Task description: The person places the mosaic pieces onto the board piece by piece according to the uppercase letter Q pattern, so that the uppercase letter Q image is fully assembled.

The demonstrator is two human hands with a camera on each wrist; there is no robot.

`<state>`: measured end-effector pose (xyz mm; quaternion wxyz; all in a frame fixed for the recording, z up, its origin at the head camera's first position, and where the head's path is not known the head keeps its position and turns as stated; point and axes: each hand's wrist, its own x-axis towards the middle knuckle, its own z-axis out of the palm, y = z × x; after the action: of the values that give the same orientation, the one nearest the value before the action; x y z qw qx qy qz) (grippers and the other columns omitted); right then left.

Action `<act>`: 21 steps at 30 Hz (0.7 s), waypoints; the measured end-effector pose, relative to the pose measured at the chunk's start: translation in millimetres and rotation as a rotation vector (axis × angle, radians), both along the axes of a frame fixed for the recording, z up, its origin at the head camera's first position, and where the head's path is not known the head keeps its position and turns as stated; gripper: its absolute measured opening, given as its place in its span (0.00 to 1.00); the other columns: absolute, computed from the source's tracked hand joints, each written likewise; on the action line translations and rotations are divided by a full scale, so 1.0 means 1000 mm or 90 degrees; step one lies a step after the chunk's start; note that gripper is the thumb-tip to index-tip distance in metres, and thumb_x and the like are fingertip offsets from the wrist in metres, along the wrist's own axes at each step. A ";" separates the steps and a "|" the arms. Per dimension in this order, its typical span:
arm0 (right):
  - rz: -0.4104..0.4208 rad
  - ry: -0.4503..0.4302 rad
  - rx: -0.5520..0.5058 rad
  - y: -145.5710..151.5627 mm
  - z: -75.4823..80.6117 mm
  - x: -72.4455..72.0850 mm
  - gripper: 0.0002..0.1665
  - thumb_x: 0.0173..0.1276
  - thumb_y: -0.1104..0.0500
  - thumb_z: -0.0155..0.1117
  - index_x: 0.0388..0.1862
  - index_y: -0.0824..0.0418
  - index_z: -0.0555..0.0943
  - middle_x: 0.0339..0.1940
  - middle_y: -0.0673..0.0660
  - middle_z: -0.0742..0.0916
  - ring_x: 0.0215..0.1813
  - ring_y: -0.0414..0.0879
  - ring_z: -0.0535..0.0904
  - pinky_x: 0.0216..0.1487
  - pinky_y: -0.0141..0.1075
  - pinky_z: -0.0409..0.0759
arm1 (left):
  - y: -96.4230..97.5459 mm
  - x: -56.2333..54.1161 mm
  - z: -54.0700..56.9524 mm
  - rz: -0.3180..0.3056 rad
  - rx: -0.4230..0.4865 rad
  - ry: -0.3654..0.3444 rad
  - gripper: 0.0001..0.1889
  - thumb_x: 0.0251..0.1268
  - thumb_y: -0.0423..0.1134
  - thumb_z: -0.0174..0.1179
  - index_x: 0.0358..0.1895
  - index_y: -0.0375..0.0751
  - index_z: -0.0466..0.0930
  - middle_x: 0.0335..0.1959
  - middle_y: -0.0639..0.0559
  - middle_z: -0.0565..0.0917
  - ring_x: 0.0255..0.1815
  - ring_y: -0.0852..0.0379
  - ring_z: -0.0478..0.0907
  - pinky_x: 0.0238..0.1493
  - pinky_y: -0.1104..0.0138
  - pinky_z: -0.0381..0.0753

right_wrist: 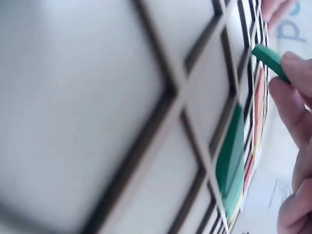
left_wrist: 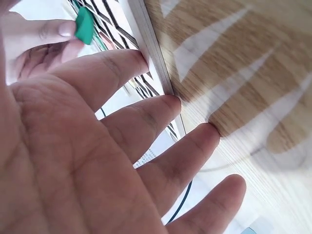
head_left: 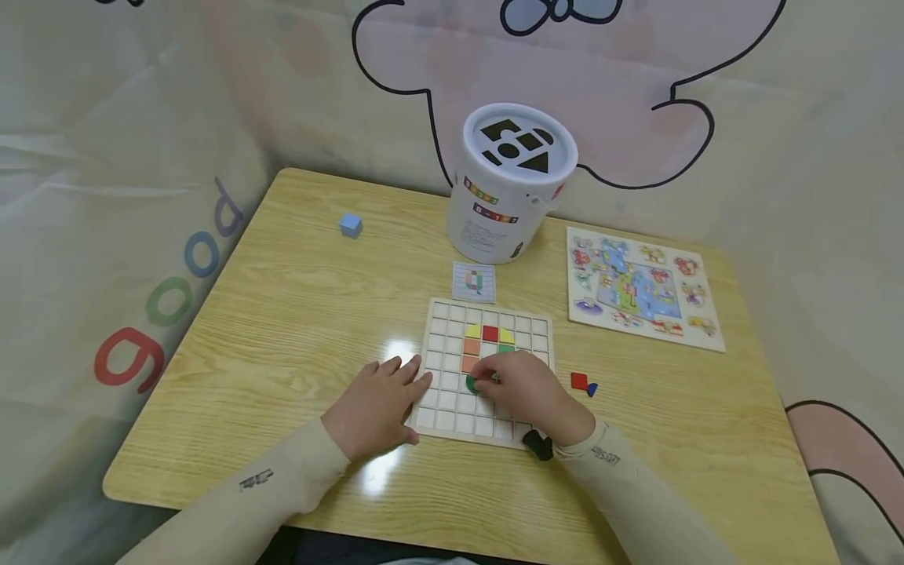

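Note:
Between thumb and fingertips, my right hand pinches a small green piece over the lower middle of a white grid board. My left hand lies at the board's left side with fingers extended, some fingertips touching its edge in the left wrist view. Set in the grid are a red square, two yellow pieces with cut corners, orange squares and green pieces. The right hand hides part of the grid in the head view.
Behind the board lies a pattern card, then a white bucket with a shape-hole lid. Right of the board are a loose red square, a blue piece and a picture puzzle board. A blue cube sits back left.

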<state>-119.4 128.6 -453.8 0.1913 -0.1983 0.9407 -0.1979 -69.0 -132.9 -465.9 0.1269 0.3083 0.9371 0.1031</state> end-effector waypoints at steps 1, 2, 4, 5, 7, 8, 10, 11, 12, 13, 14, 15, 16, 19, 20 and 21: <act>0.009 0.007 0.007 -0.003 -0.001 -0.001 0.02 0.71 0.55 0.77 0.41 0.51 0.92 0.33 0.40 0.88 0.36 0.40 0.80 0.45 0.39 0.82 | 0.000 0.000 0.000 -0.002 -0.002 0.005 0.47 0.58 0.61 0.78 0.77 0.41 0.74 0.78 0.38 0.71 0.74 0.36 0.71 0.70 0.42 0.74; 0.013 0.012 0.013 -0.006 -0.002 -0.002 0.02 0.71 0.55 0.77 0.40 0.52 0.92 0.33 0.41 0.89 0.37 0.40 0.81 0.46 0.40 0.83 | 0.000 0.000 0.000 -0.004 -0.002 0.009 0.47 0.58 0.62 0.78 0.77 0.41 0.74 0.78 0.38 0.72 0.74 0.36 0.72 0.69 0.42 0.74; 0.018 0.029 0.027 -0.009 -0.003 -0.002 0.03 0.71 0.54 0.78 0.39 0.51 0.93 0.34 0.41 0.89 0.38 0.39 0.82 0.46 0.40 0.84 | 0.000 0.000 -0.001 -0.005 -0.005 0.015 0.47 0.58 0.62 0.78 0.77 0.42 0.75 0.78 0.38 0.72 0.74 0.36 0.72 0.69 0.42 0.75; 0.022 0.039 0.035 -0.010 -0.004 -0.002 0.03 0.70 0.54 0.78 0.39 0.50 0.93 0.34 0.42 0.89 0.39 0.40 0.83 0.46 0.40 0.84 | 0.000 0.000 -0.001 -0.006 -0.006 0.018 0.47 0.57 0.62 0.78 0.77 0.42 0.75 0.78 0.38 0.72 0.74 0.36 0.72 0.69 0.42 0.75; 0.032 0.061 0.051 -0.011 -0.005 -0.001 0.03 0.69 0.53 0.79 0.39 0.50 0.94 0.35 0.42 0.89 0.40 0.40 0.83 0.45 0.40 0.85 | 0.000 0.000 -0.001 -0.006 -0.008 0.019 0.47 0.57 0.63 0.78 0.77 0.42 0.75 0.78 0.39 0.72 0.73 0.37 0.73 0.68 0.42 0.75; 0.038 0.070 0.055 -0.010 -0.006 0.000 0.04 0.68 0.52 0.80 0.39 0.49 0.94 0.36 0.41 0.89 0.41 0.40 0.84 0.44 0.40 0.85 | 0.001 0.000 -0.001 -0.006 -0.010 0.019 0.48 0.57 0.63 0.78 0.77 0.42 0.75 0.78 0.39 0.72 0.74 0.37 0.72 0.69 0.42 0.75; 0.053 0.086 0.062 -0.009 -0.007 0.001 0.04 0.68 0.53 0.80 0.40 0.49 0.95 0.37 0.42 0.89 0.41 0.40 0.84 0.44 0.39 0.85 | 0.002 0.000 -0.001 -0.007 -0.014 0.019 0.48 0.57 0.63 0.78 0.77 0.42 0.75 0.78 0.39 0.72 0.74 0.37 0.72 0.69 0.42 0.74; 0.061 0.091 0.064 -0.008 -0.007 0.001 0.05 0.68 0.53 0.80 0.41 0.50 0.95 0.38 0.43 0.89 0.42 0.41 0.85 0.44 0.39 0.85 | 0.003 0.000 -0.001 -0.007 -0.014 0.018 0.48 0.57 0.63 0.78 0.77 0.42 0.75 0.78 0.39 0.72 0.74 0.37 0.72 0.69 0.42 0.74; 0.069 0.093 0.066 -0.008 -0.007 0.001 0.05 0.68 0.53 0.80 0.41 0.50 0.95 0.38 0.43 0.90 0.42 0.41 0.85 0.44 0.39 0.85 | 0.003 0.000 -0.001 -0.007 -0.016 0.018 0.48 0.57 0.63 0.78 0.77 0.42 0.74 0.78 0.39 0.72 0.74 0.37 0.72 0.69 0.41 0.74; 0.075 0.095 0.065 -0.007 -0.006 0.001 0.06 0.68 0.53 0.80 0.42 0.50 0.95 0.39 0.44 0.90 0.42 0.41 0.86 0.45 0.40 0.86 | 0.003 0.000 -0.001 -0.007 -0.016 0.019 0.48 0.57 0.63 0.78 0.77 0.42 0.74 0.78 0.39 0.72 0.74 0.36 0.72 0.69 0.41 0.74; 0.084 0.098 0.064 -0.007 -0.006 0.001 0.07 0.68 0.53 0.80 0.43 0.51 0.95 0.39 0.44 0.91 0.43 0.42 0.86 0.45 0.40 0.86 | 0.003 0.000 -0.001 -0.008 -0.017 0.018 0.48 0.57 0.63 0.77 0.77 0.42 0.74 0.78 0.39 0.72 0.74 0.36 0.72 0.70 0.41 0.74; 0.095 0.104 0.065 -0.006 -0.006 0.001 0.07 0.68 0.53 0.80 0.43 0.51 0.95 0.40 0.44 0.91 0.43 0.42 0.87 0.46 0.40 0.86 | 0.003 0.000 -0.001 -0.008 -0.017 0.018 0.48 0.58 0.63 0.77 0.77 0.42 0.74 0.78 0.39 0.72 0.74 0.36 0.72 0.70 0.41 0.74; 0.106 0.110 0.063 -0.005 -0.006 0.000 0.07 0.69 0.53 0.80 0.44 0.51 0.95 0.40 0.45 0.91 0.43 0.42 0.87 0.46 0.40 0.86 | 0.003 0.000 -0.002 -0.008 -0.017 0.015 0.48 0.58 0.63 0.77 0.78 0.42 0.74 0.78 0.38 0.71 0.74 0.36 0.72 0.70 0.41 0.74; 0.119 0.133 0.067 0.002 -0.004 -0.002 0.07 0.71 0.54 0.77 0.46 0.51 0.94 0.41 0.45 0.91 0.43 0.42 0.87 0.43 0.40 0.86 | 0.002 0.000 -0.002 -0.005 -0.014 0.007 0.47 0.59 0.63 0.77 0.78 0.41 0.74 0.79 0.38 0.71 0.75 0.35 0.71 0.70 0.41 0.73; 0.118 0.146 0.069 0.007 -0.002 -0.002 0.07 0.71 0.54 0.77 0.46 0.51 0.94 0.41 0.46 0.92 0.43 0.43 0.87 0.42 0.40 0.86 | 0.002 0.001 -0.003 -0.003 -0.013 0.004 0.47 0.60 0.63 0.76 0.78 0.41 0.74 0.79 0.38 0.71 0.75 0.35 0.71 0.70 0.41 0.73; 0.110 0.157 0.072 0.013 0.000 -0.003 0.08 0.71 0.55 0.76 0.47 0.51 0.94 0.42 0.47 0.92 0.44 0.43 0.87 0.42 0.40 0.86 | 0.002 0.001 -0.003 -0.002 -0.010 0.003 0.47 0.60 0.63 0.76 0.78 0.41 0.74 0.79 0.38 0.70 0.75 0.35 0.71 0.70 0.41 0.73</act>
<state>-122.5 141.8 -453.6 0.1013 -0.2905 0.9461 -0.1014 -68.2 -131.4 -468.6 0.1274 0.3091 0.9377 0.0949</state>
